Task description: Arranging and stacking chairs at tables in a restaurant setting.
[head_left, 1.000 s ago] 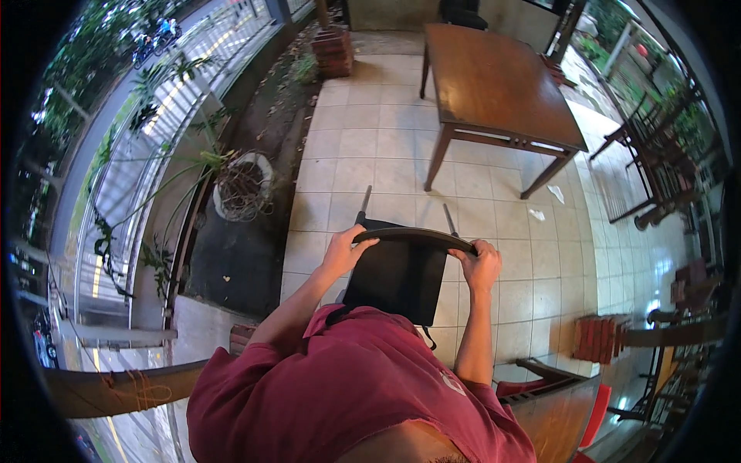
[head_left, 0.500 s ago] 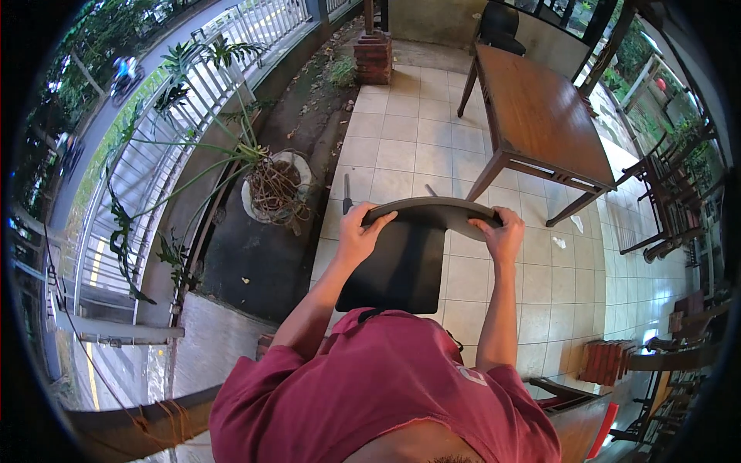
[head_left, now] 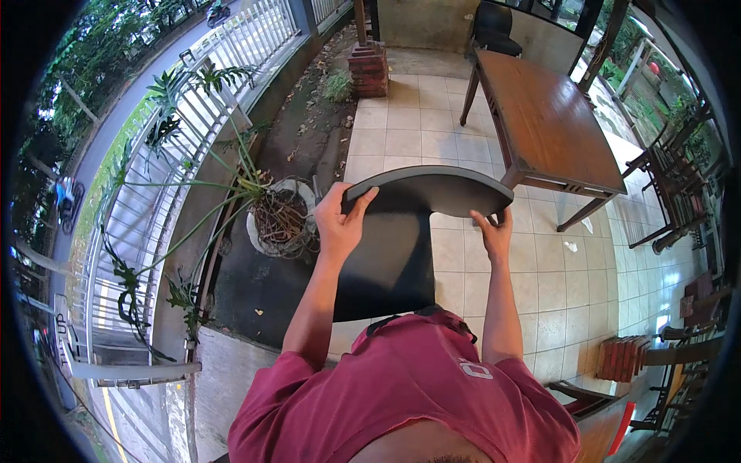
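Note:
A black chair (head_left: 428, 187) with a curved backrest and a flat dark seat is in front of my body. My left hand (head_left: 340, 222) grips the left end of the backrest, thumb on the near face. At the opposite end my right hand (head_left: 495, 230) holds the backrest in the same way. The seat spreads out below the backrest, toward my red shirt. The chair's legs are hidden, so I cannot tell whether they touch the floor.
A brown wooden table (head_left: 552, 116) stands ahead to the right, with another black chair (head_left: 494, 29) behind it. On the left are a potted plant (head_left: 282, 220) and a white railing (head_left: 174, 154). Wooden chairs (head_left: 664, 185) line the right side. Pale tiles (head_left: 532, 285) cover the floor.
The chair's backrest has risen in view, looks larger and has shifted slightly left, both hands moving with it. Metal parts once visible beyond the backrest no longer show.

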The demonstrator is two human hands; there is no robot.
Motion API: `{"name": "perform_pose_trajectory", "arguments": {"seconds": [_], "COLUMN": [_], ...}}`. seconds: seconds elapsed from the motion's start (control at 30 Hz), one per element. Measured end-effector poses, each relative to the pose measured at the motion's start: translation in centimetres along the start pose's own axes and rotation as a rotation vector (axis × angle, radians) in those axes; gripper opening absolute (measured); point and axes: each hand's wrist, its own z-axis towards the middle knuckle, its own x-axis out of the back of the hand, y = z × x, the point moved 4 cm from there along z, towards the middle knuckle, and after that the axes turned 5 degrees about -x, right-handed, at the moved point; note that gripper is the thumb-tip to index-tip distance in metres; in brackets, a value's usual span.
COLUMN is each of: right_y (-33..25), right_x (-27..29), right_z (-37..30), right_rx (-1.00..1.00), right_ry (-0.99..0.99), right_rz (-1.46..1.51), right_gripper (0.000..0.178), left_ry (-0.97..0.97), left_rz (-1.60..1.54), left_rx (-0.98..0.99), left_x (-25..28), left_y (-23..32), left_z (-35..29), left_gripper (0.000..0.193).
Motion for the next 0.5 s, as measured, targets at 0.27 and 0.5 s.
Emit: {"name": "perform_pose_trajectory", "arguments": {"seconds": [0.27, 0.5], "right_y": [4.5, 4.5], "right_x": [-5.1, -9.3], "right_z": [14.2, 29.4], "right_rx": [0.025, 0.016], "right_ry": [-0.049, -0.114], "right_rz": [0.170, 0.202], "right_gripper": [0.031, 0.029], "left_ry": [-0.046, 0.023], "left_rz": [0.008, -0.015], "left_rx": [0.065, 0.119], "left_x": [-6.8, -12.3], "left_y": [-9.4, -15.9], "left_z": [9.1, 19.7], "left_gripper": [0.021, 0.020]}}
